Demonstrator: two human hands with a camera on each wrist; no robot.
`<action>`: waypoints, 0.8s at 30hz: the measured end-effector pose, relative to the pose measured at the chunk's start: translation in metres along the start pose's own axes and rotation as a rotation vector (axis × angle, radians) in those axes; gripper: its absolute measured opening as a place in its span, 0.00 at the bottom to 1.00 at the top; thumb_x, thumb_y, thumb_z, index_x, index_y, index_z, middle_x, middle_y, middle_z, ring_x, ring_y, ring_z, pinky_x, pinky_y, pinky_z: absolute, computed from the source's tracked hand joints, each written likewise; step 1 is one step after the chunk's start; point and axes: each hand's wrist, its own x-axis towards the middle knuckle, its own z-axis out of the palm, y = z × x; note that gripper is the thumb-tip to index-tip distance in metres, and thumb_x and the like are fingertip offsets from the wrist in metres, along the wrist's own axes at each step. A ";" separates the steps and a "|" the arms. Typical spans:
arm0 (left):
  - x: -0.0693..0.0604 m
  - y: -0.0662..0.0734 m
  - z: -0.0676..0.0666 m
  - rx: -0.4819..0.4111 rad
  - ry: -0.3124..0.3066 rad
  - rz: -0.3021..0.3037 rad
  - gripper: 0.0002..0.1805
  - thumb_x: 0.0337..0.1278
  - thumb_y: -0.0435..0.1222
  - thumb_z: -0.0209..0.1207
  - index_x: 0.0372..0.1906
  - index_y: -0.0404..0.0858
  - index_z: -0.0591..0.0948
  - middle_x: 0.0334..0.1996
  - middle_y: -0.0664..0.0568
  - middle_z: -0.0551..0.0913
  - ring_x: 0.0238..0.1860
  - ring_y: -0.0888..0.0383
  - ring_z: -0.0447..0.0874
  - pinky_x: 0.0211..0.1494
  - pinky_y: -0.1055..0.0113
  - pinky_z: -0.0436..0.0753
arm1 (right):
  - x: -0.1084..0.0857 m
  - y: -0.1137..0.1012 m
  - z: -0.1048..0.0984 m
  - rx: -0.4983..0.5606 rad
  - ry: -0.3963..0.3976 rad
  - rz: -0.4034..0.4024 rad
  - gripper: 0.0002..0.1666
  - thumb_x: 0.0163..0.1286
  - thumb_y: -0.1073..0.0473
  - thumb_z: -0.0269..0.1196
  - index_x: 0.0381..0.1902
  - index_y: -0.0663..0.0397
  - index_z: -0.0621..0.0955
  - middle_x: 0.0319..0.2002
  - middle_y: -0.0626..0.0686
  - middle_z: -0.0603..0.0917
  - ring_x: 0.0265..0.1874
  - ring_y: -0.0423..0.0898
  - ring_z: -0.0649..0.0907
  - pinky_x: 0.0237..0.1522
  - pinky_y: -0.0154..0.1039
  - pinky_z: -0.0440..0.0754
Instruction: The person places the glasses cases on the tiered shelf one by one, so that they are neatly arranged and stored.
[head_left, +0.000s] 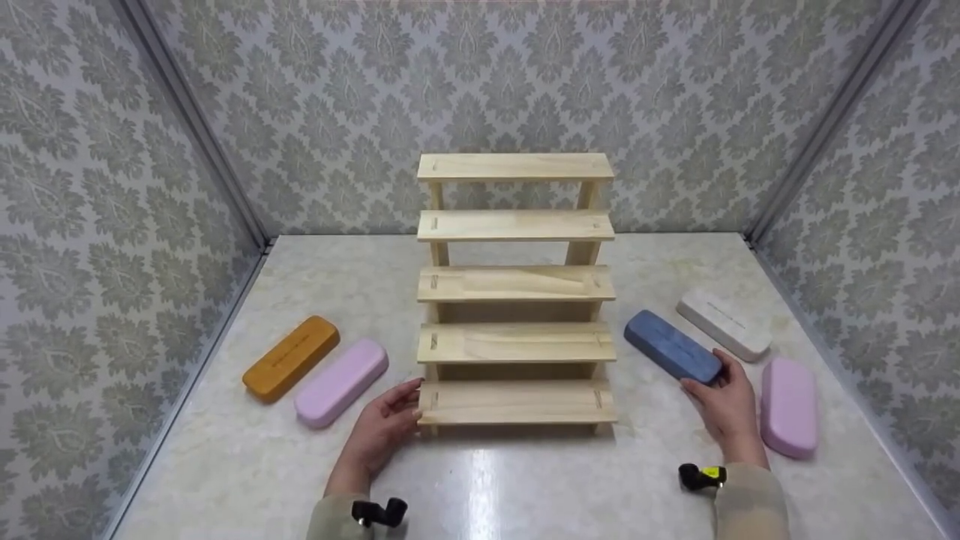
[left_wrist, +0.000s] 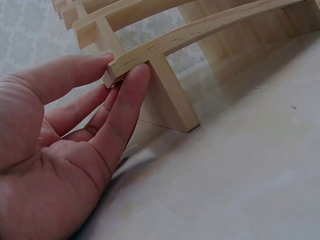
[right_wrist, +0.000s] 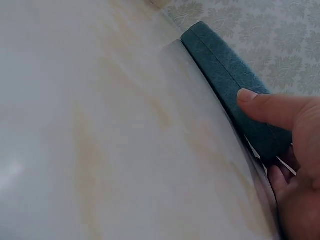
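Note:
A wooden rack with several stepped shelves (head_left: 517, 402) stands mid-table. At the left end of its lowest shelf (left_wrist: 190, 32), my left hand (head_left: 386, 427) pinches the board's corner; in the left wrist view the thumb of the left hand (left_wrist: 65, 130) is on one side and fingers on the other. My right hand (head_left: 727, 405) grips the near end of a blue case (head_left: 673, 346), which lies slanted right of the rack. The right wrist view shows the right hand's (right_wrist: 295, 145) thumb on the side of the case (right_wrist: 225, 75), other fingers partly hidden beneath its end.
An orange case (head_left: 291, 358) and a pink case (head_left: 342, 383) lie left of the rack. Right of the blue case are a white case (head_left: 724, 325) and another pink case (head_left: 789, 406). Patterned walls (head_left: 465, 82) bound the table at the back and both sides.

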 end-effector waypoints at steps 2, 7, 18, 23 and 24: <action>0.000 -0.001 0.000 0.003 0.005 0.000 0.36 0.64 0.25 0.61 0.76 0.26 0.63 0.56 0.49 0.80 0.52 0.58 0.84 0.51 0.66 0.87 | -0.001 0.000 -0.001 0.005 0.017 0.007 0.58 0.63 0.67 0.73 0.83 0.50 0.53 0.82 0.61 0.55 0.81 0.53 0.58 0.77 0.36 0.65; 0.001 -0.001 0.000 0.006 0.023 -0.015 0.36 0.63 0.25 0.61 0.76 0.28 0.65 0.56 0.49 0.80 0.52 0.58 0.84 0.51 0.65 0.87 | -0.002 0.001 -0.003 0.037 0.067 0.016 0.57 0.62 0.64 0.75 0.82 0.46 0.57 0.79 0.60 0.61 0.78 0.54 0.64 0.56 0.20 0.77; 0.000 0.001 0.002 -0.009 0.024 -0.021 0.37 0.63 0.24 0.60 0.76 0.27 0.63 0.56 0.50 0.80 0.52 0.58 0.83 0.51 0.67 0.86 | -0.003 -0.002 -0.003 0.256 0.122 0.011 0.55 0.61 0.74 0.71 0.81 0.49 0.59 0.80 0.58 0.59 0.79 0.57 0.63 0.45 0.20 0.82; -0.001 0.001 0.001 -0.001 0.012 -0.014 0.36 0.64 0.24 0.60 0.76 0.27 0.63 0.57 0.50 0.80 0.52 0.58 0.83 0.51 0.67 0.86 | -0.005 -0.005 -0.003 0.240 0.156 -0.011 0.52 0.62 0.73 0.71 0.79 0.53 0.62 0.81 0.55 0.58 0.77 0.58 0.65 0.46 0.19 0.81; -0.001 0.001 0.001 0.002 0.011 -0.013 0.36 0.64 0.24 0.59 0.76 0.27 0.63 0.57 0.50 0.80 0.53 0.58 0.83 0.51 0.67 0.86 | -0.006 -0.006 -0.003 0.236 0.159 -0.010 0.51 0.62 0.72 0.71 0.79 0.53 0.62 0.81 0.55 0.57 0.77 0.58 0.66 0.46 0.18 0.81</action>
